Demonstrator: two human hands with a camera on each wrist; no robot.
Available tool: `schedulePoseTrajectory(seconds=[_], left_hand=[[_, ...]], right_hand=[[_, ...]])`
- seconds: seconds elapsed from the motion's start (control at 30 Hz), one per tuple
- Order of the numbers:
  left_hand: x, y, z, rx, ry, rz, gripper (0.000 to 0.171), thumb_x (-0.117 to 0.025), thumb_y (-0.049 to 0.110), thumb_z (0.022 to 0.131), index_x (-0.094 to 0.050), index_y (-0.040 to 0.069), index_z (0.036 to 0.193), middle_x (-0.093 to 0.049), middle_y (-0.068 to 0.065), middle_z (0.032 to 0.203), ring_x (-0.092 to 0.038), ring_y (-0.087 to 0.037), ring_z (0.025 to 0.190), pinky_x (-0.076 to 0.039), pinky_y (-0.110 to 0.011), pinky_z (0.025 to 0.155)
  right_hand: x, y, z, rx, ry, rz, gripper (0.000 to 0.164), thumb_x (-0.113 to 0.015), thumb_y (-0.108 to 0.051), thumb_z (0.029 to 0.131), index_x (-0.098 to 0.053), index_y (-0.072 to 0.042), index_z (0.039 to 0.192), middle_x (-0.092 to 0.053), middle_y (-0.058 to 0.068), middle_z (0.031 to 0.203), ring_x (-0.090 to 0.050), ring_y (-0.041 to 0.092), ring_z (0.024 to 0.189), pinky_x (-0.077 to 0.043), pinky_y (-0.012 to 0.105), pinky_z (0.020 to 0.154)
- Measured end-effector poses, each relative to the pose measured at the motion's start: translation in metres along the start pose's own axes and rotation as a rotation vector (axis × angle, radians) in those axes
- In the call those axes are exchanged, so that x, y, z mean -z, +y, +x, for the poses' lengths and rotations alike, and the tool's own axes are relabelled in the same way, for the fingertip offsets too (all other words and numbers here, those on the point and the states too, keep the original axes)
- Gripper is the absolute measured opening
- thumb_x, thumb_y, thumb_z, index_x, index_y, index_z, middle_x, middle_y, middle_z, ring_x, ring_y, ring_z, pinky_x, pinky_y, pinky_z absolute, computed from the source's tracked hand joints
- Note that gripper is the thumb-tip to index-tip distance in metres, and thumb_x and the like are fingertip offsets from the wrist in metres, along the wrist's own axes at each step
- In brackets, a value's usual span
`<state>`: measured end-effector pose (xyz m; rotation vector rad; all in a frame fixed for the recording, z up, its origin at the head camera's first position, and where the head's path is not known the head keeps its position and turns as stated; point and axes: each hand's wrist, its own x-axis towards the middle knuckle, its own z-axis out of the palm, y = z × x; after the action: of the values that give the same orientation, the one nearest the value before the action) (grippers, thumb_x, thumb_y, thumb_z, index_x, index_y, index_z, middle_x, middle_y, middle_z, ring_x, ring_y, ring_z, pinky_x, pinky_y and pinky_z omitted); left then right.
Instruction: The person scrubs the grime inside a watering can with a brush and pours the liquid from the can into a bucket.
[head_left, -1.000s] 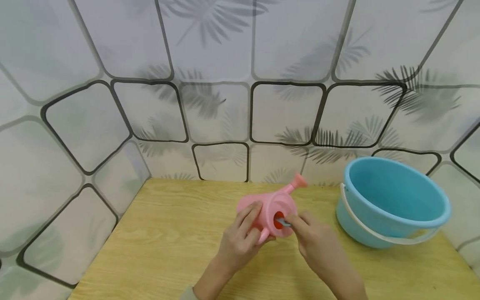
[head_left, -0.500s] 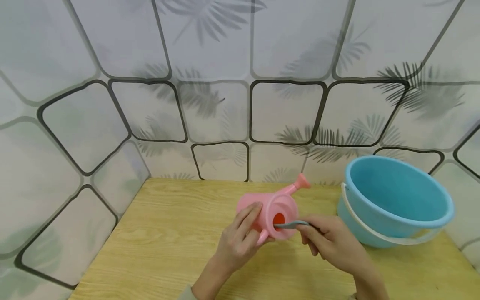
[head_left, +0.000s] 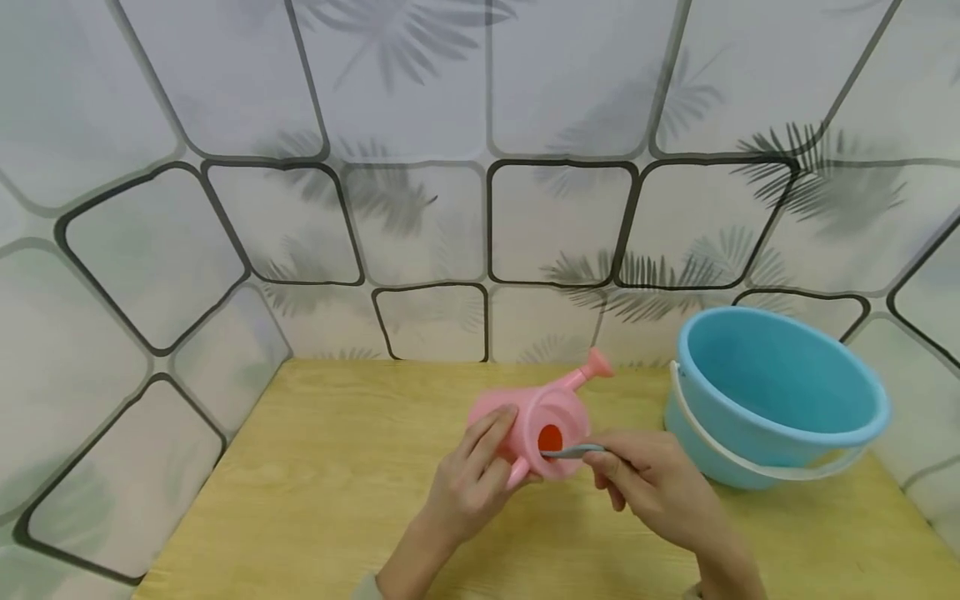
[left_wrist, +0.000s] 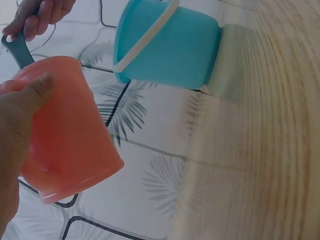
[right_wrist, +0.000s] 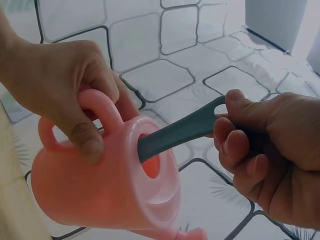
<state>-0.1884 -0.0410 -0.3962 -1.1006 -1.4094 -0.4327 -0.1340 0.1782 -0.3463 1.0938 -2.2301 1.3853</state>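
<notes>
My left hand (head_left: 467,493) holds a pink watering can (head_left: 491,403) tilted on its side, with its top opening facing right. In the right wrist view the left thumb lies on the can's body beside the looped handle. A grey-blue tool with a flat handle (right_wrist: 181,130) and a hole at its end reaches into the red-looking opening; its far end is hidden inside the can. My right hand (head_left: 658,483) pinches that handle near the hole, thumb on top and fingers curled below. The can's spout (head_left: 592,365) points up and to the right.
A light-blue bucket (head_left: 780,446) with a white handle (head_left: 787,472) stands on the wood-grain table (head_left: 330,467) to the right of the hands. A wall (head_left: 558,221) with a stone-and-leaf pattern closes off the back and left.
My right hand has drawn back to the right from the can's opening, so more of the tool's handle shows. The left hand keeps its grip on the can. The head view has shifted slightly.
</notes>
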Motion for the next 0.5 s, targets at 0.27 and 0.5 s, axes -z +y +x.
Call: schedulePoseTrajectory(seconds=[0.27,0.5], left_hand=[[0.002,0.000,0.001,0.005,0.012,0.004,0.047,-0.068,0.030,0.086,-0.043,0.006,0.055,-0.066,-0.029,0.102,-0.067,-0.036,0.086,-0.058,-0.028,0.071],[0.004,-0.003,0.002,0.014,0.018,0.009,0.047,-0.067,0.028,0.087,-0.041,0.006,0.055,-0.065,-0.028,0.103,-0.066,-0.037,0.087,-0.058,-0.027,0.070]], right_hand=[[-0.015,0.003,0.005,-0.203,-0.016,0.085,0.017,-0.055,-0.002,0.094,-0.067,-0.010,0.101,-0.053,-0.004,0.063,-0.049,0.008,0.047,-0.041,0.021,0.038],[-0.020,-0.007,0.004,-0.195,0.085,0.043,0.019,-0.063,-0.002,0.088,-0.066,-0.010,0.106,-0.059,-0.004,0.071,-0.050,0.007,0.050,-0.043,0.022,0.038]])
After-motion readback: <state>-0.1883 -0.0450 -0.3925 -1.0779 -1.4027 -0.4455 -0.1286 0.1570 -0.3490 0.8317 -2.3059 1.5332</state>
